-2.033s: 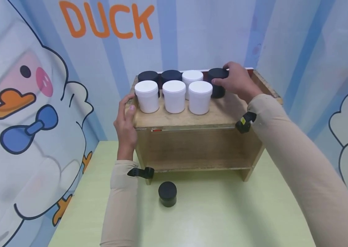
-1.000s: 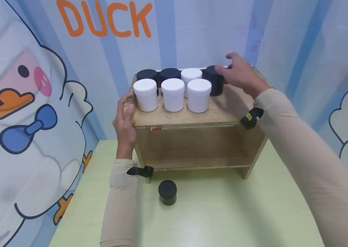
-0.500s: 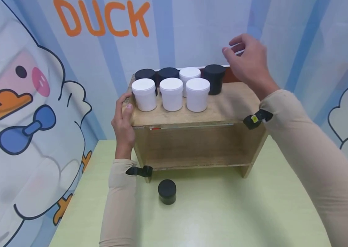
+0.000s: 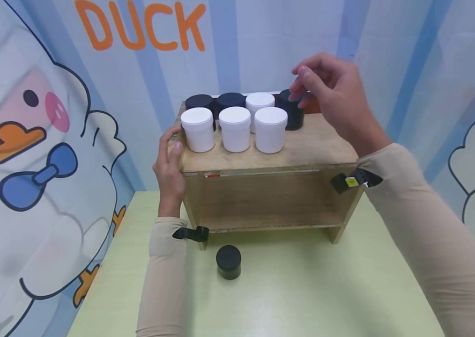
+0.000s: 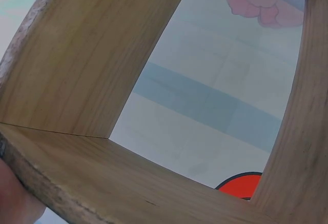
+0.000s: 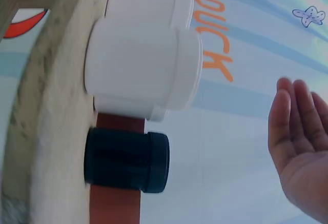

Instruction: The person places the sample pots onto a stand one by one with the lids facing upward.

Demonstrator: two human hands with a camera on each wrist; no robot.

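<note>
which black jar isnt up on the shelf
The black jar standing alone on the green table, in front of the shelf near the left sleeve. The other three black jars stand in the shelf's back row.

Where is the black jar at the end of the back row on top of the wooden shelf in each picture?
Head view: the black jar stands at the right end of the back row, partly behind the right hand.
Left wrist view: not in it; only the shelf's inside shows.
Right wrist view: the jar lies sideways at lower left, apart from the hand.
Shared landmark: the wooden shelf.
</note>
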